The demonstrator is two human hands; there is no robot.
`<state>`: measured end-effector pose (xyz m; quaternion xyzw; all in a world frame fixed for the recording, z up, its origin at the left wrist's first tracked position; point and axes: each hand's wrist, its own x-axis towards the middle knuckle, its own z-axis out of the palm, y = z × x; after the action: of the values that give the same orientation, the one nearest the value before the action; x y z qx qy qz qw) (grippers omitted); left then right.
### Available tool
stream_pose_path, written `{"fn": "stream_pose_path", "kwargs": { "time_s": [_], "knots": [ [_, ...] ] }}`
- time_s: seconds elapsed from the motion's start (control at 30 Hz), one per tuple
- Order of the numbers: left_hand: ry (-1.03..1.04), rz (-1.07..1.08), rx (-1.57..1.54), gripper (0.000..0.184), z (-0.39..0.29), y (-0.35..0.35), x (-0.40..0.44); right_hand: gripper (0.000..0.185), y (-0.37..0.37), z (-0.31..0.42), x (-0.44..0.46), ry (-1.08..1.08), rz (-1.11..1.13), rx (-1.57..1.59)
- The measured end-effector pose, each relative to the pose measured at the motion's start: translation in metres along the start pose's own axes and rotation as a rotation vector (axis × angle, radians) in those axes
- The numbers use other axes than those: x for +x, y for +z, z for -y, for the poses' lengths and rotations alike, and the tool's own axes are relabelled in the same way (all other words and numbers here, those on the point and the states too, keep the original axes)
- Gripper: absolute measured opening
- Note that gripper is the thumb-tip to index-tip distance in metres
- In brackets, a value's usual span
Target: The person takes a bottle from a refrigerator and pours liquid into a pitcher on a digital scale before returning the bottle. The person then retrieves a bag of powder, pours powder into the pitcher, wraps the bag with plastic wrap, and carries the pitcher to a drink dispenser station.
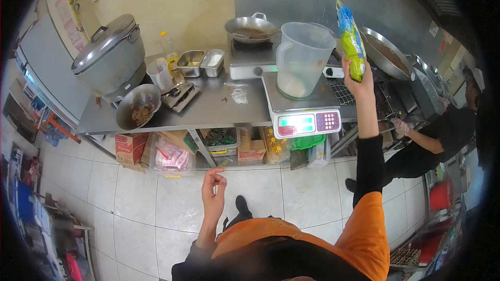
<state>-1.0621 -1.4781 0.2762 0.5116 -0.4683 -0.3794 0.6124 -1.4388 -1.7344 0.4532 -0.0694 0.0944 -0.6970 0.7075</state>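
Observation:
My right hand (pixel 359 80) is closed around the lower end of a green and blue plastic packet (pixel 351 41), raised upright to the right of a large clear measuring jug (pixel 304 57). The jug stands on the metal plate of a digital weighing scale (pixel 306 123) with a lit display. Something whitish lies at the bottom of the jug. In front of the counter, my left hand (pixel 212 192) hangs over the floor, its fingers loosely bent and apart, holding nothing.
On the steel counter (pixel 219 99) are a big lidded pot (pixel 112 54), a small wok (pixel 138 106), metal containers (pixel 191 63) and an oil bottle (pixel 167 49). Woks (pixel 252 30) sit on burners behind. A co-worker's gloved hand (pixel 401 126) is at right. Boxes (pixel 130 148) fill the lower shelf.

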Motion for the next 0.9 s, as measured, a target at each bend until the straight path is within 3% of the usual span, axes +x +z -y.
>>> {"fn": "stream_pose_path", "kwargs": {
  "time_s": [0.23, 0.33, 0.43, 0.53, 0.6, 0.63, 0.73, 0.83, 0.87, 0.9],
  "knots": [
    [0.032, 0.031, -0.024, 0.018, -0.006, 0.005, 0.004, 0.044, -0.019, -0.120, -0.124, 0.294, -0.125, -0.018],
    [0.044, -0.010, 0.023, 0.017, 0.005, -0.016, 0.011, 0.043, -0.075, -0.185, -0.150, 0.590, -0.286, -0.050],
    [0.074, -0.099, 0.124, 0.027, 0.026, -0.047, 0.031, 0.052, -0.116, -0.258, -0.171, 1.025, -0.314, 0.226],
    [-0.057, -0.234, 0.010, 0.039, 0.065, -0.106, 0.050, 0.057, -0.160, -0.332, -0.190, 1.297, -0.328, 0.338],
    [-0.159, -0.083, -0.396, 0.048, 0.102, -0.157, 0.051, 0.059, -0.172, -0.374, -0.204, 1.479, -0.363, 0.395],
    [-0.136, -0.140, -0.387, 0.048, 0.097, -0.178, 0.045, 0.060, -0.177, -0.393, -0.210, 1.595, -0.412, 0.465],
    [-0.146, 0.095, -0.597, 0.055, 0.090, -0.246, 0.022, 0.062, -0.193, -0.457, -0.226, 1.858, -0.348, 0.475],
    [-0.112, -0.247, -0.584, 0.040, 0.091, -0.312, -0.013, 0.067, -0.199, -0.529, -0.243, 2.107, -0.336, 0.475],
    [0.003, -0.312, -0.537, 0.035, 0.080, -0.332, -0.027, 0.068, -0.197, -0.556, -0.249, 2.166, -0.350, 0.499],
    [0.022, -0.387, -0.574, 0.030, 0.074, -0.352, -0.040, 0.069, -0.193, -0.583, -0.256, 2.220, -0.239, 0.466]
  ]
}}
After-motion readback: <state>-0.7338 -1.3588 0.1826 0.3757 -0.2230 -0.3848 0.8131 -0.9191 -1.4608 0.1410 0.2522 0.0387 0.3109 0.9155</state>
